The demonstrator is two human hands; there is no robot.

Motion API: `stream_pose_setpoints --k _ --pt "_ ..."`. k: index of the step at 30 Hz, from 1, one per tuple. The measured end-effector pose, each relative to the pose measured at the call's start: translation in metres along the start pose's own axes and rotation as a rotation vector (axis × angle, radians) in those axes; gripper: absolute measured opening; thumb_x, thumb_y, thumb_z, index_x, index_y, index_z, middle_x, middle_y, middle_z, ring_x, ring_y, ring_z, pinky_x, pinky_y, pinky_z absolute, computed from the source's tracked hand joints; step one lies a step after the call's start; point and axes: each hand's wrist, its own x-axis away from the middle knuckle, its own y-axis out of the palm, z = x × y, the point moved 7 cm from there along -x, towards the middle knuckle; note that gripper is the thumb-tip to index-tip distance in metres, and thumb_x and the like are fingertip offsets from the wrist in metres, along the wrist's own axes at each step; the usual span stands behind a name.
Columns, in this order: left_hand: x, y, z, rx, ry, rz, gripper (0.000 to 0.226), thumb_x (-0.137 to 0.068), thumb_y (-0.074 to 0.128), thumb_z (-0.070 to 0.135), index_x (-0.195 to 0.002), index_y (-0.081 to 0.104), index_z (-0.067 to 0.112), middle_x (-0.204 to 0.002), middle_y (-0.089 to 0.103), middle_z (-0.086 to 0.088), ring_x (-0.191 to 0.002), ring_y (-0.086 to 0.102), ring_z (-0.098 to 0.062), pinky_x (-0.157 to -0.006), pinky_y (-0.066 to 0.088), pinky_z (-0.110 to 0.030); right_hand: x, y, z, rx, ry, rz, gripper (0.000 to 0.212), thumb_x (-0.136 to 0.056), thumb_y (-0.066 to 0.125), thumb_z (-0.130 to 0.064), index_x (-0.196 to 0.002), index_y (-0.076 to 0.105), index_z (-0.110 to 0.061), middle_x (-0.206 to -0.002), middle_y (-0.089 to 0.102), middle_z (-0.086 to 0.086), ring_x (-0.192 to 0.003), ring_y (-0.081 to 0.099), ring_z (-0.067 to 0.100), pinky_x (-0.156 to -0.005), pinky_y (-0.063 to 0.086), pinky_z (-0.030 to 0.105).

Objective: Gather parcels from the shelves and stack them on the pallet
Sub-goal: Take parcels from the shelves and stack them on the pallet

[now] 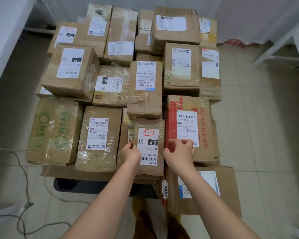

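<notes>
Between curled fingers [130, 146], both hands held the small box [149, 145], seating it; next, letting go cleanly.

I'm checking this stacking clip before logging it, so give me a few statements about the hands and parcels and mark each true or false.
1. Both hands touch the small parcel with the red-outlined sticker. True: left hand on its left edge, right hand on its right.
2. The parcel left of it carries red print. False: the red-printed parcel lies on its right.
3. The green-printed parcel sits at the near left corner of the stack. True.
4. The floor is carpeted. False: it is pale tile.
5. A cable lies on the floor at left. True.
</notes>
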Motion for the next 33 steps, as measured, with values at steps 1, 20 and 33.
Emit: stream_pose_setpoints --k 1,20,33 --pt "-0.001 0.001 0.0 -0.006 0.004 0.01 0.04 -0.103 0.043 0.009 -0.141 0.052 0.016 -0.128 0.061 -0.009 -0.099 0.067 -0.029 -0.082 0.057 -0.038 0.0 0.0 0.001 -0.004 0.0 0.0 0.035 -0.091 0.055 -0.023 -0.126 0.055 -0.022 -0.133 0.029 0.003 -0.126 0.028 0.024 -0.107 0.034 0.037" --pt "0.097 -0.027 0.055 0.1 0.082 0.056 0.049 -0.095 0.045 0.001 -0.142 0.045 0.01 -0.113 0.058 -0.005 -0.08 0.058 -0.016 -0.069 0.052 -0.033 0.03 -0.061 -0.025 -0.143 -0.091 -0.13 0.036 -0.093 0.05 -0.028 -0.128 0.056 -0.026 -0.136 0.041 0.004 -0.126 0.041 0.027 -0.101 0.045 0.041" --pt "0.279 -0.007 0.138 0.292 0.347 -0.072 0.027 -0.095 0.048 0.004 -0.12 0.055 0.012 -0.093 0.062 -0.009 -0.078 0.056 -0.02 -0.072 0.049 -0.033 0.122 -0.219 -0.04 -0.409 -0.306 0.04 0.026 -0.093 0.055 -0.032 -0.118 0.061 -0.029 -0.124 0.056 -0.003 -0.119 0.051 0.021 -0.097 0.049 0.044"
